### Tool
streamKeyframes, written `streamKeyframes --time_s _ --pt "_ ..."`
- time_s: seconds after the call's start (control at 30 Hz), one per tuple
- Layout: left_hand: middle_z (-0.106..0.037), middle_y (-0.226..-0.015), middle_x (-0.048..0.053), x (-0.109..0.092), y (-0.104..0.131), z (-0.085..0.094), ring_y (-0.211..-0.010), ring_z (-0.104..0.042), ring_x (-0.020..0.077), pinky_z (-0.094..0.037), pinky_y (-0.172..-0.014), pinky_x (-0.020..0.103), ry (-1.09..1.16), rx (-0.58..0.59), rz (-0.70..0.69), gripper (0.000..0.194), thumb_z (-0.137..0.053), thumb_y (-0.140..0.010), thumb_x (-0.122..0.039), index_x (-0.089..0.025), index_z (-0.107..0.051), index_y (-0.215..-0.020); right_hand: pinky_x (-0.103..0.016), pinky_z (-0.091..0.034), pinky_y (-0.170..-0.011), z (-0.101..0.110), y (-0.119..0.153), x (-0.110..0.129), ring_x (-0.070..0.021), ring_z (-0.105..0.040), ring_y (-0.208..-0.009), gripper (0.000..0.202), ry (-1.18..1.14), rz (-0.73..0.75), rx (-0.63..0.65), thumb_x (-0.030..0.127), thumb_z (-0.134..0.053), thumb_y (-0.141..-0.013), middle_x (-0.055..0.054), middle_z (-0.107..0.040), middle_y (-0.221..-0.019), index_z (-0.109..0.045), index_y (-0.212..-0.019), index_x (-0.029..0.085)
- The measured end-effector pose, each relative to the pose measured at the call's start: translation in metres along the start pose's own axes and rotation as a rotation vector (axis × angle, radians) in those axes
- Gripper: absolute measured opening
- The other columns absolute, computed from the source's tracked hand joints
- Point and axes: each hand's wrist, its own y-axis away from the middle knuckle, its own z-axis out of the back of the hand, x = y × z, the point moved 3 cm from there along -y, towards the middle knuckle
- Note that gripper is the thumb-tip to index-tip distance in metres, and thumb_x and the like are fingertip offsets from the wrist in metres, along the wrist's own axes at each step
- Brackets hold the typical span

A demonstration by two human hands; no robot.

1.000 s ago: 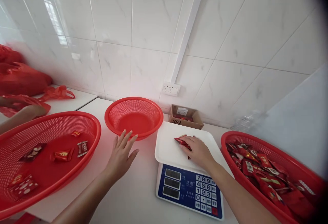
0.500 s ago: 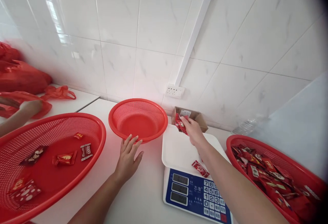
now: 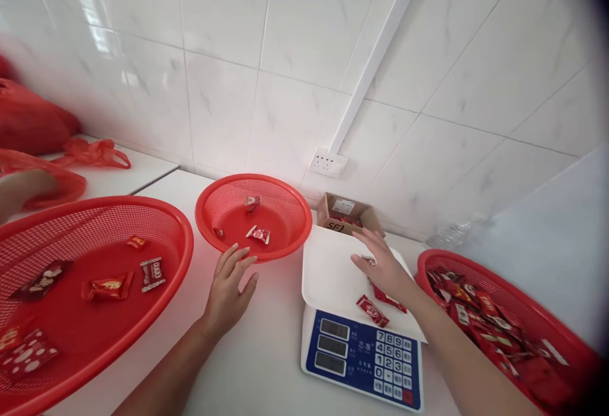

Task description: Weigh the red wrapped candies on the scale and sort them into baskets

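3 baskets [image 3: 278,221] (red) — 1 scale [image 3: 364,351]

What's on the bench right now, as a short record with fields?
left hand: open, by the near rim of the middle basket; contact unclear
right hand: open, above the scale tray
scale tray: wrapped pieces, partly hidden by right hand
middle basket: a few wrapped pieces
left basket: several wrapped pieces
right basket: heaped
display: unreadable
cardboard box: beyond scale tray

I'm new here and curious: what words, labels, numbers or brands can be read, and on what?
"志准": scale panel
"7 8 9 4 5 6 1 2 3 0": keypad
"SF": carton
Too small or blurred: displays, other keys, carton label, candy wrappers.
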Motion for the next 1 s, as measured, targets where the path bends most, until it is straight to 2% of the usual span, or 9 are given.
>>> streamKeyframes --time_s 0.13,0.27,0.33,0.4,0.5,0.57,0.67,0.83,1.0 --pt "-0.058 -0.122 0.009 -0.001 0.001 0.0 -0.127 -0.042 0.0291 -0.044 -0.098 0.049 0.007 0.037 0.031 0.026 -0.053 -0.087 -0.023 -0.025 -0.057 -0.113 -0.061 -0.022 -0.106 0.003 0.041 -0.036 -0.0349 -0.011 -0.14 0.073 0.208 -0.042 0.259 0.067 -0.049 -0.077 -0.011 -0.027 -0.151 -0.043 -0.137 0.027" --pt "-0.056 -0.123 0.009 -0.002 0.002 -0.001 -0.128 -0.041 0.0297 -0.045 -0.097 0.049 -0.008 0.038 0.022 0.026 -0.053 -0.087 -0.023 -0.025 -0.055 -0.114 -0.06 -0.022 -0.107 -0.01 0.048 -0.033 -0.034 -0.01 -0.14 0.073 0.259 -0.056 0.343 0.064 -0.048 -0.079 -0.009 -0.018 -0.154 -0.038 -0.141 0.026" --pt "-0.057 -0.122 0.009 -0.002 0.003 -0.002 -0.128 -0.041 0.0296 -0.045 -0.097 0.049 -0.015 0.034 0.012 0.026 -0.053 -0.087 -0.022 -0.024 -0.055 -0.114 -0.053 -0.025 -0.109 -0.017 0.043 -0.028 -0.0306 -0.018 -0.14 0.065 0.242 -0.02 0.298 0.058 -0.044 -0.084 -0.01 -0.02 -0.153 -0.043 -0.138 0.022" --pt "-0.057 -0.122 0.009 -0.001 0.003 -0.002 -0.128 -0.041 0.0293 -0.045 -0.097 0.048 -0.013 0.028 0.012 0.027 -0.053 -0.087 -0.022 -0.024 -0.055 -0.114 -0.048 -0.03 -0.108 -0.021 0.036 -0.024 -0.0279 -0.032 -0.134 0.052 0.233 0.041 0.21 0.05 -0.04 -0.088 -0.01 -0.032 -0.149 -0.053 -0.129 0.02" --pt "-0.057 -0.122 0.009 -0.001 0.003 -0.001 -0.128 -0.041 0.0289 -0.046 -0.097 0.048 -0.004 0.025 0.02 0.027 -0.053 -0.087 -0.022 -0.025 -0.056 -0.113 -0.044 -0.04 -0.099 -0.022 0.031 -0.02 -0.0255 -0.051 -0.116 0.039 0.234 0.106 0.074 0.044 -0.036 -0.091 -0.009 -0.055 -0.127 -0.063 -0.109 0.022" --pt "-0.058 -0.121 0.009 -0.002 0.003 -0.001 -0.128 -0.042 0.029 -0.046 -0.097 0.048 0.002 0.028 0.028 0.027 -0.053 -0.087 -0.023 -0.026 -0.056 -0.113 -0.039 -0.047 -0.087 -0.021 0.03 -0.02 -0.0223 -0.059 -0.098 0.036 0.223 0.098 0.026 0.044 -0.034 -0.091 -0.008 -0.059 -0.11 -0.064 -0.095 0.024" --pt "-0.057 -0.122 0.009 -0.003 0.004 0.0 -0.128 -0.041 0.0296 -0.046 -0.097 0.049 0.005 0.032 0.034 0.026 -0.053 -0.087 -0.023 -0.026 -0.056 -0.113 -0.034 -0.048 -0.07 -0.019 0.027 -0.023 -0.0191 -0.061 -0.079 0.036 0.23 0.058 -0.008 0.046 -0.032 -0.091 -0.005 -0.058 -0.091 -0.058 -0.079 0.025" --pt "-0.057 -0.122 0.009 -0.005 0.004 -0.001 -0.128 -0.041 0.0293 -0.047 -0.096 0.047 0.004 0.04 0.028 0.026 -0.054 -0.086 -0.021 -0.026 -0.056 -0.112 -0.032 -0.04 -0.065 -0.011 0.009 -0.02 -0.0181 -0.053 -0.067 0.038 0.19 0.073 -0.118 0.047 -0.034 -0.09 -0.002 -0.053 -0.067 -0.044 -0.062 0.024" --pt "-0.057 -0.123 0.009 -0.005 0.004 -0.001 -0.129 -0.04 0.0287 -0.046 -0.097 0.047 0.003 0.043 0.028 0.025 -0.054 -0.086 -0.021 -0.024 -0.057 -0.111 -0.029 -0.036 -0.061 -0.006 -0.027 0.021 -0.0164 -0.049 -0.062 0.037 0.032 0.091 -0.271 0.045 -0.04 -0.087 0.0 -0.049 -0.06 -0.04 -0.057 0.024"
